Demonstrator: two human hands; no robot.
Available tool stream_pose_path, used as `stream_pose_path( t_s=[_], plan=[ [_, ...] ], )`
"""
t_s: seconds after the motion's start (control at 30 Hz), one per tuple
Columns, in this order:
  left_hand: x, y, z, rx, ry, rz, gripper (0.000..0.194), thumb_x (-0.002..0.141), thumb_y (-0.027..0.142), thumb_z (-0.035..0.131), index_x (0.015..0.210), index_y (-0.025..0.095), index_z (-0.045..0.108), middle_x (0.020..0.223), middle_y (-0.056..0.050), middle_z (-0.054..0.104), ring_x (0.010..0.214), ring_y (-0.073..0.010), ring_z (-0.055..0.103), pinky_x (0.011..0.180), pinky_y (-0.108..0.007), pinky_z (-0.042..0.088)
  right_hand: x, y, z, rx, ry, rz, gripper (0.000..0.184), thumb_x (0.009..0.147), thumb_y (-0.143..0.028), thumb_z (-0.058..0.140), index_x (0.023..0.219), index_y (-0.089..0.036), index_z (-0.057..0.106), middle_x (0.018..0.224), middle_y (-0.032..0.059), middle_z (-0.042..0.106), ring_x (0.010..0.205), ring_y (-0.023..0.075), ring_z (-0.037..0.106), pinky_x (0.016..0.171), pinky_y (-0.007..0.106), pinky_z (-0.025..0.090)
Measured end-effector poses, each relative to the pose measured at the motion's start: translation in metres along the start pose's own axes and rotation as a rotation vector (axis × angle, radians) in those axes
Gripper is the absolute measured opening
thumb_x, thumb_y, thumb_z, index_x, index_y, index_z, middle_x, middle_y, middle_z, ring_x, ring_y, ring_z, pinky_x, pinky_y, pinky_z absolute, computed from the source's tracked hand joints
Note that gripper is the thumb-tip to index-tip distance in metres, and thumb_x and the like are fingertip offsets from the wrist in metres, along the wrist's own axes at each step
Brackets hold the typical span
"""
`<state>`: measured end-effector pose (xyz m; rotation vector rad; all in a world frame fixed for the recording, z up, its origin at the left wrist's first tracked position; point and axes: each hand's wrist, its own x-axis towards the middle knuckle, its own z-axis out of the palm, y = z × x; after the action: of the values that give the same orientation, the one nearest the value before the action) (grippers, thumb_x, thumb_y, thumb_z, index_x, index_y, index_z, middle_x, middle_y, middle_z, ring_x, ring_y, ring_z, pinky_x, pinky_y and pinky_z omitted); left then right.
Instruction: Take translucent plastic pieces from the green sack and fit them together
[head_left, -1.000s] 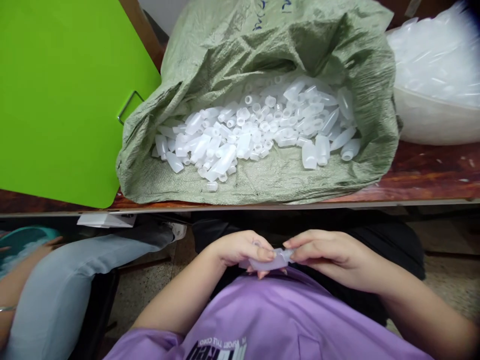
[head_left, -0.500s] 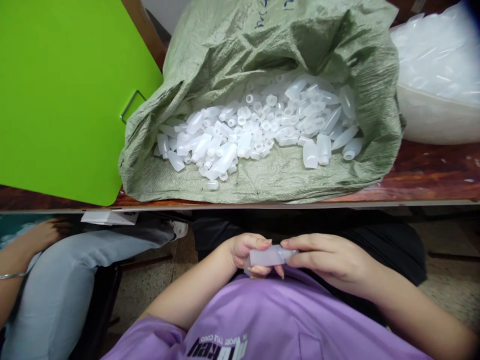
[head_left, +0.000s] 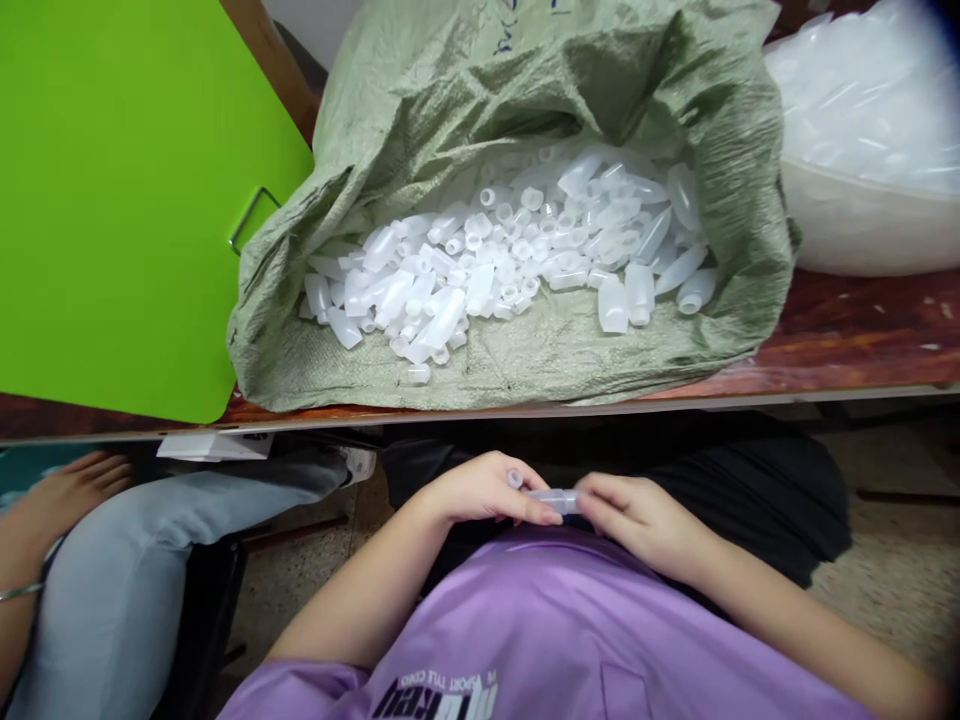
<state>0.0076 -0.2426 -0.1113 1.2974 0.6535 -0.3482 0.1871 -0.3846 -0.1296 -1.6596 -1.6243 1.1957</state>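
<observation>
Above my lap, my left hand is closed around a small translucent plastic tube, the thumb lying along it. A round, open-ended translucent piece shows at the fingers of that same hand. My right hand pinches the tube's other end; its fingertips are a little blurred and partly hide that end. On the table in front lies a green woven sack, its mouth open toward me. Inside is a heap of whitish plastic bottle-like pieces, several lying loose near the sack's lip.
A bright green board with a metal handle stands at the left. A clear bag of white pieces sits at the right on the dark red table. Beside me at the left is another person's leg in jeans.
My left hand has rolled over, so its back and thumb face up. The held plastic has turned, and my right fingers have curled in around its end. The view has shifted slightly.
</observation>
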Motion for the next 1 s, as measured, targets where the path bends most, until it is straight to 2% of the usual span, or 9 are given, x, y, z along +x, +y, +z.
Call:
stream_pose_path(
  t_s=[0.07,0.17,0.27,0.4,0.53,0.6,0.8,0.9,1.0],
  plan=[
    [0.001,0.000,0.002,0.009,0.013,-0.004,0.042,0.059,0.045,0.073,0.085,0.012,0.069,0.055,0.003,0.051,0.047,-0.0061,0.041,0.043,-0.020,0.029,0.001,0.002,0.002,0.010,0.068,-0.004,0.034,0.092,-0.039,0.034,0.091,-0.018,0.061,0.078,0.0045,0.065,0.068,0.0144,0.061,0.062,0.026,0.050],
    [0.002,0.000,0.005,-0.001,0.021,0.004,0.045,0.058,0.047,0.073,0.086,0.012,0.069,0.056,0.003,0.050,0.048,-0.0064,0.040,0.045,-0.021,0.029,0.003,0.005,0.005,-0.025,0.151,-0.148,0.030,0.085,-0.040,0.049,0.105,-0.019,0.056,0.099,0.0093,0.063,0.084,0.0182,0.060,0.073,0.030,0.049],
    [0.002,-0.002,0.012,-0.016,0.039,0.032,0.043,0.057,0.046,0.074,0.084,0.012,0.069,0.058,0.002,0.051,0.050,-0.0064,0.039,0.048,-0.021,0.030,0.006,0.003,0.009,0.018,0.104,-0.056,0.025,0.089,-0.039,0.042,0.087,-0.019,0.057,0.074,0.0026,0.061,0.066,0.0143,0.057,0.061,0.026,0.047],
    [0.002,-0.007,0.019,0.041,0.130,0.061,0.041,0.056,0.042,0.075,0.085,0.013,0.070,0.063,0.001,0.054,0.055,-0.0074,0.041,0.052,-0.021,0.032,0.012,0.000,0.013,0.084,0.104,0.101,0.042,0.093,-0.041,0.027,0.063,-0.019,0.047,0.056,-0.0019,0.049,0.053,0.0116,0.048,0.051,0.023,0.040],
    [0.002,-0.009,0.018,0.088,0.137,0.078,0.042,0.060,0.042,0.072,0.090,0.013,0.069,0.065,0.001,0.057,0.056,-0.0083,0.044,0.053,-0.021,0.034,0.016,0.004,0.012,-0.153,0.200,-0.100,0.030,0.088,-0.041,0.038,0.074,-0.019,0.053,0.068,0.0020,0.054,0.063,0.0147,0.048,0.060,0.028,0.039],
    [0.001,-0.009,0.020,0.205,0.147,0.128,0.038,0.063,0.041,0.069,0.091,0.015,0.069,0.070,0.000,0.060,0.060,-0.0100,0.048,0.056,-0.021,0.037,0.017,0.009,0.017,-0.133,0.218,-0.151,0.033,0.086,-0.042,0.039,0.064,-0.019,0.049,0.062,0.0014,0.049,0.060,0.0147,0.044,0.059,0.029,0.037],
    [-0.002,-0.014,0.035,0.688,0.317,0.319,0.017,0.071,0.026,0.057,0.082,0.020,0.069,0.073,0.000,0.065,0.069,-0.0129,0.057,0.068,-0.021,0.042,0.024,0.022,0.050,0.312,0.177,0.156,0.046,0.087,-0.051,0.023,0.051,-0.022,0.030,0.048,-0.0034,0.033,0.047,0.0112,0.035,0.049,0.026,0.035],
    [0.005,-0.020,0.034,0.789,0.300,0.246,0.016,0.075,0.029,0.054,0.081,0.022,0.067,0.074,0.000,0.066,0.069,-0.0137,0.059,0.067,-0.021,0.043,0.031,0.027,0.056,0.321,0.169,0.243,0.049,0.086,-0.053,0.023,0.049,-0.022,0.030,0.044,-0.0036,0.032,0.043,0.0111,0.036,0.046,0.026,0.035],
    [0.018,-0.023,0.025,0.907,0.416,0.116,0.032,0.075,0.042,0.059,0.100,0.025,0.064,0.087,-0.003,0.066,0.079,-0.0183,0.062,0.069,-0.025,0.046,0.037,0.036,0.047,0.264,0.250,0.325,0.047,0.086,-0.055,0.028,0.061,-0.020,0.048,0.058,0.0013,0.051,0.057,0.0158,0.051,0.056,0.028,0.042]
  ],
)
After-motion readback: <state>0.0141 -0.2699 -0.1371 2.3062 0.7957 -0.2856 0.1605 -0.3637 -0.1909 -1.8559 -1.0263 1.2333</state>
